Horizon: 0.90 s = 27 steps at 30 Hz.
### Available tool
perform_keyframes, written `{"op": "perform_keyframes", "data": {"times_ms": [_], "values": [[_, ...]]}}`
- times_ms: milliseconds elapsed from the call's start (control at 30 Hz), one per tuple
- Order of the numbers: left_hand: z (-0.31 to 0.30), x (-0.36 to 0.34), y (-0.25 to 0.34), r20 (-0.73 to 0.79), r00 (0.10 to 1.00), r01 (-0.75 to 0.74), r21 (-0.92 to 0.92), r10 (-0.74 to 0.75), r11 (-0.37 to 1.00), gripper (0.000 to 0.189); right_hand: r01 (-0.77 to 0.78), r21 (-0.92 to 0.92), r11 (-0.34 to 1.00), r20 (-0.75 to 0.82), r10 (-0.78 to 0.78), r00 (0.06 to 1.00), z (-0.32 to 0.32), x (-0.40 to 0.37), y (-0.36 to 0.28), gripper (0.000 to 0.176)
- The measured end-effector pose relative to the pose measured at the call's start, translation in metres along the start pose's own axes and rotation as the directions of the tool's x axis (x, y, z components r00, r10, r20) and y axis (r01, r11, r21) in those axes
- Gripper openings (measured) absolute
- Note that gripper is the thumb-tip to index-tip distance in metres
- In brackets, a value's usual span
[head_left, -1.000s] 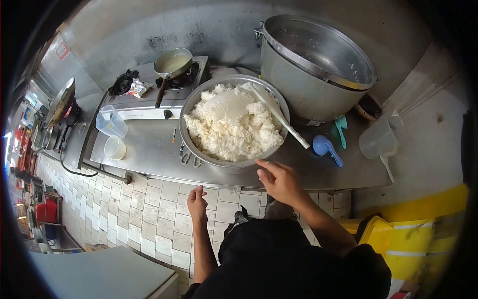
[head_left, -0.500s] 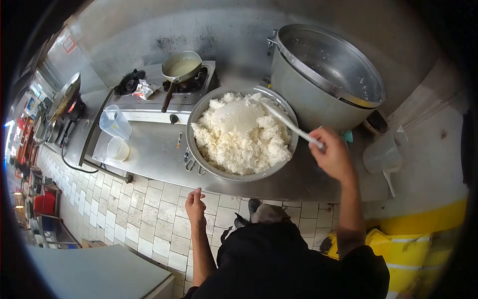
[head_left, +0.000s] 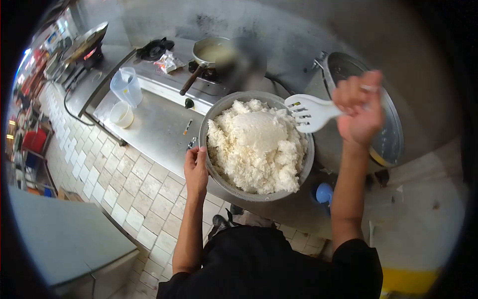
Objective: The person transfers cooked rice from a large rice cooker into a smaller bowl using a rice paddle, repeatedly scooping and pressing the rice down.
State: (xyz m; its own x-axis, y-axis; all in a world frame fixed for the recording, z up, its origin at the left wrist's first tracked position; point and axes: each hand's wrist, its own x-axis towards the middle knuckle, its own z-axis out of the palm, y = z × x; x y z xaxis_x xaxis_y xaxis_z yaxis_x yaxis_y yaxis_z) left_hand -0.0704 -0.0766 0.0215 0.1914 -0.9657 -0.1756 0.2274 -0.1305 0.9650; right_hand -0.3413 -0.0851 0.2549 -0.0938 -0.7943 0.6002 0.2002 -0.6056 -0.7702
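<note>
A wide metal pot (head_left: 205, 130) stands on the counter, heaped with cooked white rice (head_left: 254, 149). My left hand (head_left: 196, 172) is closed on the pot's left rim, thumb uppermost. Raised above the pot's right side, my right hand (head_left: 359, 107) is wrapped round the handle of a white slotted spoon (head_left: 313, 113). The spoon's slotted head hangs over the pot's upper right edge, apart from the rice. Its handle is mostly hidden in my fist, which is slightly blurred.
Behind the pot, a saucepan (head_left: 203, 46) sits on a gas stove. A clear plastic jug (head_left: 125, 85) and a white tub (head_left: 121, 115) stand on the counter's left. A large metal cooker (head_left: 393, 127) is at right, near a blue ladle-like item (head_left: 324, 192).
My left hand has come up from in front of the counter to the pot's rim. My right hand has lifted the slotted spoon out of the rice. The view has shifted.
</note>
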Motion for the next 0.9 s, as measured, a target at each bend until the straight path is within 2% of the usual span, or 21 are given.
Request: {"op": "perform_keyframes", "data": {"times_ms": [33, 67, 100, 133, 200, 333, 400, 533, 600, 733, 767, 867, 900], "values": [[0.004, 0.008, -0.012, -0.008, 0.993, -0.122, -0.012, 0.122, 0.992, 0.029, -0.02, 0.145, 0.989, -0.017, 0.022, 1.0, 0.011, 0.003, -0.01, 0.041], [0.004, 0.01, -0.022, -0.029, 0.993, -0.115, -0.022, 0.114, 0.993, 0.029, -0.038, 0.285, 0.958, -0.034, 0.049, 0.998, 0.019, 0.006, -0.01, 0.044], [0.009, 0.008, -0.022, -0.055, 0.992, -0.116, -0.045, 0.113, 0.992, 0.027, -0.16, 0.208, 0.965, -0.114, 0.186, 0.976, 0.026, 0.008, 0.018, 0.043], [0.011, 0.006, -0.022, -0.074, 0.991, -0.12, -0.062, 0.116, 0.991, 0.026, -0.135, 0.114, 0.984, -0.133, 0.15, 0.98, 0.026, 0.007, 0.053, 0.043], [0.015, 0.005, -0.022, -0.105, 0.99, -0.107, -0.075, 0.098, 0.991, 0.026, -0.163, 0.004, 0.987, -0.204, 0.161, 0.966, 0.045, 0.01, 0.066, 0.045], [0.019, 0.002, -0.016, -0.143, 0.981, -0.153, -0.149, 0.132, 0.977, 0.03, -0.279, 0.068, 0.958, -0.185, 0.287, 0.94, 0.049, 0.04, 0.086, 0.047], [0.02, -0.002, -0.017, -0.175, 0.977, -0.137, -0.074, 0.123, 0.988, 0.034, -0.338, 0.124, 0.933, -0.184, 0.356, 0.916, 0.043, 0.044, 0.098, 0.047], [0.02, -0.002, -0.019, -0.202, 0.968, -0.152, -0.015, 0.146, 0.988, 0.037, -0.366, 0.14, 0.92, -0.19, 0.388, 0.902, 0.04, 0.036, 0.133, 0.046], [0.019, 0.0, -0.023, -0.193, 0.969, -0.166, -0.043, 0.155, 0.985, 0.036, -0.442, 0.058, 0.895, -0.201, 0.444, 0.873, 0.035, 0.026, 0.153, 0.046], [0.013, 0.002, -0.019, -0.144, 0.971, -0.191, 0.011, 0.19, 0.982, 0.034, -0.442, 0.062, 0.895, -0.192, 0.445, 0.875, 0.032, 0.035, 0.136, 0.046], [0.011, 0.004, -0.022, -0.131, 0.967, -0.219, 0.02, 0.22, 0.975, 0.033, -0.417, 0.043, 0.908, -0.208, 0.417, 0.885, 0.034, 0.037, 0.125, 0.045], [0.01, 0.005, -0.022, -0.115, 0.97, -0.211, 0.024, 0.212, 0.977, 0.033, -0.255, 0.082, 0.963, -0.108, 0.263, 0.959, 0.04, 0.057, 0.073, 0.047], [0.009, 0.004, -0.023, -0.111, 0.973, -0.202, 0.032, 0.205, 0.979, 0.033, -0.235, 0.091, 0.968, -0.134, 0.246, 0.96, 0.051, 0.063, 0.049, 0.047]]}}
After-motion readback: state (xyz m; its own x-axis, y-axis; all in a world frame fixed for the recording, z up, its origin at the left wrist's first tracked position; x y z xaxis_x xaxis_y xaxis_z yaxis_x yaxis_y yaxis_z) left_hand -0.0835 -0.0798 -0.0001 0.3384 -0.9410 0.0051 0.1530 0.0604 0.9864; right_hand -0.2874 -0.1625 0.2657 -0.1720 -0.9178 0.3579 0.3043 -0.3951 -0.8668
